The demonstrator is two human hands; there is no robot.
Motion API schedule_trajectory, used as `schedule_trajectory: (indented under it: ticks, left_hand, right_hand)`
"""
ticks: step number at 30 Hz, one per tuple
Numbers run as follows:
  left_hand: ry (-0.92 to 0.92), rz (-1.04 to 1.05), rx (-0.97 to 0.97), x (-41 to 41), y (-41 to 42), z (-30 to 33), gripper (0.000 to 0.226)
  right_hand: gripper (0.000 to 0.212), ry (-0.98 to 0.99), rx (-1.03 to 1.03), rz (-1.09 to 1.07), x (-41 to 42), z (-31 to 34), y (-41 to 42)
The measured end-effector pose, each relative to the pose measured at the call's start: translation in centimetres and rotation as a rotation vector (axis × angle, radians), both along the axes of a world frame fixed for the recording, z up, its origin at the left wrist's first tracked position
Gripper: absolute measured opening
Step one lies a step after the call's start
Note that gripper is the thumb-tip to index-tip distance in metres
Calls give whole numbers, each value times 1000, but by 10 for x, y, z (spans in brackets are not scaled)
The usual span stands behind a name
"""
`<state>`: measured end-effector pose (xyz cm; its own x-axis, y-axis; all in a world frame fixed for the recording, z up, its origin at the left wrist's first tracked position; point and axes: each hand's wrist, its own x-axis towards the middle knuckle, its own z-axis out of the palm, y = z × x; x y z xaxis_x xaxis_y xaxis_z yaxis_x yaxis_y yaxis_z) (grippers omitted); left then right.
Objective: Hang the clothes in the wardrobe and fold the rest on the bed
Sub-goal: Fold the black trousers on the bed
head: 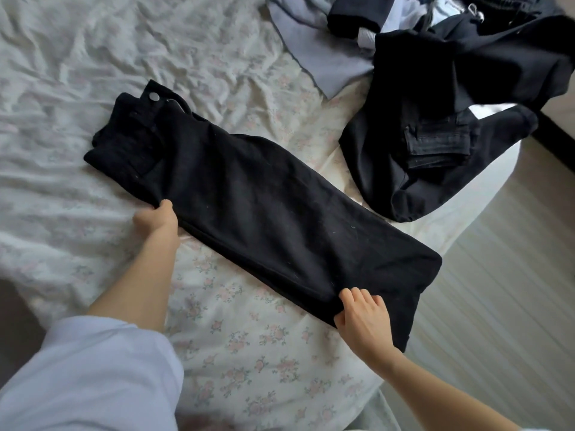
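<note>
Head view showed black trousers (249,194), folded lengthwise, lying near the bed (77,57) edge. Left hand (157,217) pinched the seat, right hand (362,315) grasped the hem. The hem overhung that edge; loosening either grip could let it slide off.

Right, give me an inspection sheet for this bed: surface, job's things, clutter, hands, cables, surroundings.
Surface: bed with a wrinkled floral sheet.
Job's things: black trousers lie flat, folded lengthwise, waistband with metal button at the far end, hems at the near end.
Clutter: pile of dark clothes at the bed's far right corner; a pale lilac garment beside it, partly under it.
Hands: left hand grips the trousers' near edge below the waist; right hand pinches the near edge at the hems.
Cables: nothing seen.
Surroundings: light floor to the right of the bed; no wardrobe in view.
</note>
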<state>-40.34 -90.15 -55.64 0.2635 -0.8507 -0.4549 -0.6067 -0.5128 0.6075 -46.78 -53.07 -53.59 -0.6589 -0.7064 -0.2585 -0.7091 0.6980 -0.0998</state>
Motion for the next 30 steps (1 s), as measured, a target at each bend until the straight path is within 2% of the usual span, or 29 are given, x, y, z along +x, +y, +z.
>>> schedule_trajectory:
  ticks: [3,6,7,11,14,17,19,22,26,30]
  left_hand:
    - [50,52,-106,-4,-6,3,33]
    - [81,111,-130,3,8,-1,33]
    - [53,83,-141,8,15,-3,33]
    - [-205,-319,-322,13,68,1,46]
    - [-314,-863,-594,14,133,8,36]
    - [-228,-1393,-763,21,198,2,15]
    - [-139,-1636,-775,22,230,-3,14]
    - [-112,-1817,-669,17,260,-6,24]
    - [-201,-2007,-616,-2,290,-4,30]
    - [-281,-2039,-573,-17,302,3,31]
  right_hand:
    - [31,22,-45,64,-4,1,4]
    - [8,17,-144,64,3,-1,19]
    - [7,-2,-158,50,7,-2,22]
    - [27,-122,-116,-18,25,-10,27]
    - [30,-178,-119,-122,28,-13,30]
    - [28,-209,0,-188,20,-18,49]
    - [31,-251,71,-236,13,-26,72]
    - [35,-285,123,-315,7,-39,105]
    - [33,-378,101,-410,4,-55,123]
    - [20,-367,169,-353,-10,-65,119]
